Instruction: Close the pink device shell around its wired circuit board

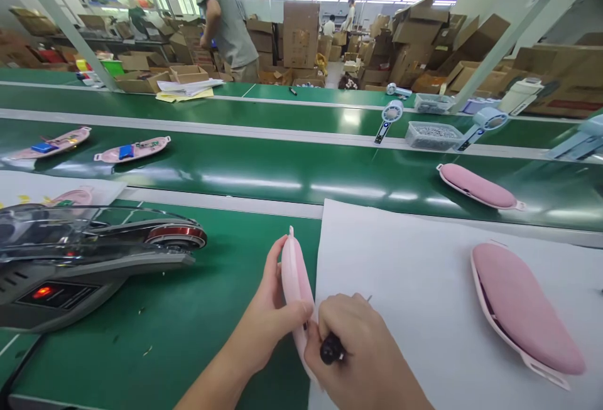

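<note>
Left hand [271,319] gripped pink case [294,272] on edge, beside white sheet [377,253]; right hand [355,341] clenched round black-ended tool [332,348], fingers against case.

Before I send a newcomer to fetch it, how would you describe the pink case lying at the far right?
Start at the big white sheet beside the right hand. The pink case lies on its right part, with a dark gap along one side. Unlike the distant case on the green belt and the held case, it rests on that sheet.
</note>
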A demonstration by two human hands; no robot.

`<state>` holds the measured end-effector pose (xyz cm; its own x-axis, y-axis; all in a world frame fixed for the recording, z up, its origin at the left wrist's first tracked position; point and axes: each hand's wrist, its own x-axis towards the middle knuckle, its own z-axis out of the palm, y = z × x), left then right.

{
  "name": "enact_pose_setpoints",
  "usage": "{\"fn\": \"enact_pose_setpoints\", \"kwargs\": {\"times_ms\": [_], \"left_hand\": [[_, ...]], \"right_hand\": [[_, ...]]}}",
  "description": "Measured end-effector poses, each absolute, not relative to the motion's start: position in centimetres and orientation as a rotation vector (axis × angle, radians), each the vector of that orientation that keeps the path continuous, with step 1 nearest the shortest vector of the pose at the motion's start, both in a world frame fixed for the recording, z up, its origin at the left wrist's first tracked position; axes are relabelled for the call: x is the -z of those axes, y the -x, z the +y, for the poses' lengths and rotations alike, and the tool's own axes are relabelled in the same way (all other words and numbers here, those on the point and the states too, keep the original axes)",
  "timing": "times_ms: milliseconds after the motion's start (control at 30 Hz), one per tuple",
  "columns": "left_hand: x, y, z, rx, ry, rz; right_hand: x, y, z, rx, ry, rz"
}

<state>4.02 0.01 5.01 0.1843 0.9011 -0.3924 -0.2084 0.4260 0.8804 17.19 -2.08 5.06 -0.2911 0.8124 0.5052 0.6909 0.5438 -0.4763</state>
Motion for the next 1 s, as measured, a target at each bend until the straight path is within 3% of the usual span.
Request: {"fn": "enact_pose_setpoints", "kwargs": {"times_ms": [367, 467, 600, 700, 1000], "left_hand": [[-5.6, -4.5, 0.1, -0.864, -0.799, 1.210], [-5.2, -4.2, 0.1, -0.878, -0.759, 1.156], [-4.5, -3.9, 0.1, -0.905, -0.730, 1.099], [-4.5, -3.8, 0.1, -0.892, -0.746, 1.100], [-4.7, -3.8, 0.0, -0.870, -0.739, 1.115]], "right_hand": [[-4.1, -18.0, -2.8, 0.125, 1.126, -2.240], [-4.9, -18.6, -2.5, -0.254, 1.060, -2.039], [-6.3, -19.3, -1.8, -0.945, 0.717, -1.376], [-6.9, -19.0, -1.6, -1.084, 0.498, -1.174], [-7.2, -18.4, -1.9, -1.382, 0.408, -0.867]]}}
